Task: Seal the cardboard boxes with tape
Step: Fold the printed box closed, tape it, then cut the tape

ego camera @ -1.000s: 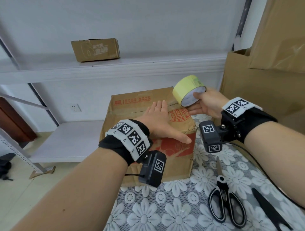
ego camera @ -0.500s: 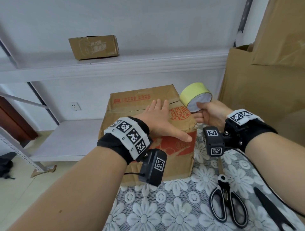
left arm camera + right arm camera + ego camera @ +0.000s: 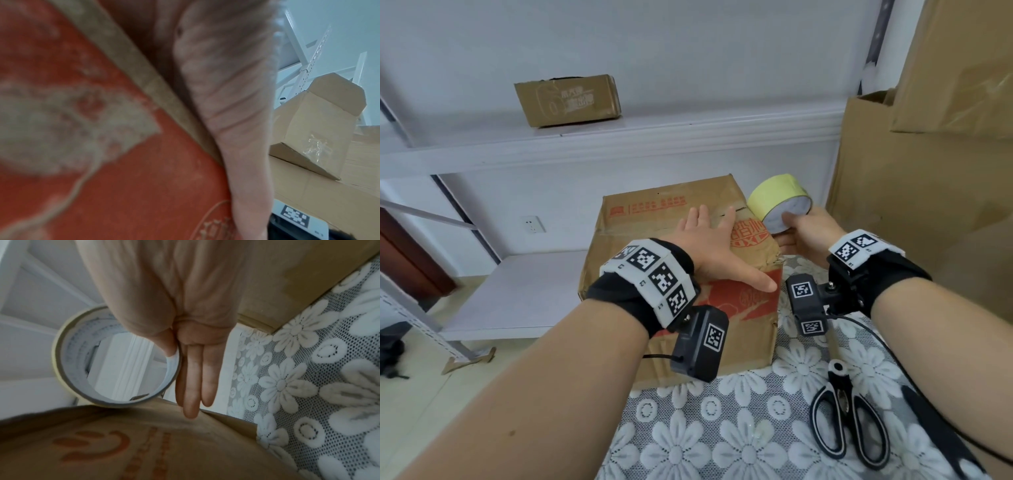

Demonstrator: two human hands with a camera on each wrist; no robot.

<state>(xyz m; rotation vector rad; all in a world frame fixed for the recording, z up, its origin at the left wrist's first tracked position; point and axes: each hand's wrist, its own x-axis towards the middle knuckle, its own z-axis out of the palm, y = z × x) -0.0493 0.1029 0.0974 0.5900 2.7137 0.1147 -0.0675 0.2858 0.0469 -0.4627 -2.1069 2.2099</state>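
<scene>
Clearly the cardboard box (image 3: 674,260) on the lace-covered desk (image 3: 722,442) wants steady downward pressure from the left hand (image 3: 709,250), which lies flat and open on its closed top flaps, so the seam stays shut while the tape's free end is anchored over the box's right edge and drawn leftwards along it. That seam, the box top's long axis, runs left to right; the right hand (image 3: 808,233) grips the yellow tape roll (image 3: 779,202) just beside the top right corner, thumb inside the core, which opens toward the person.
</scene>
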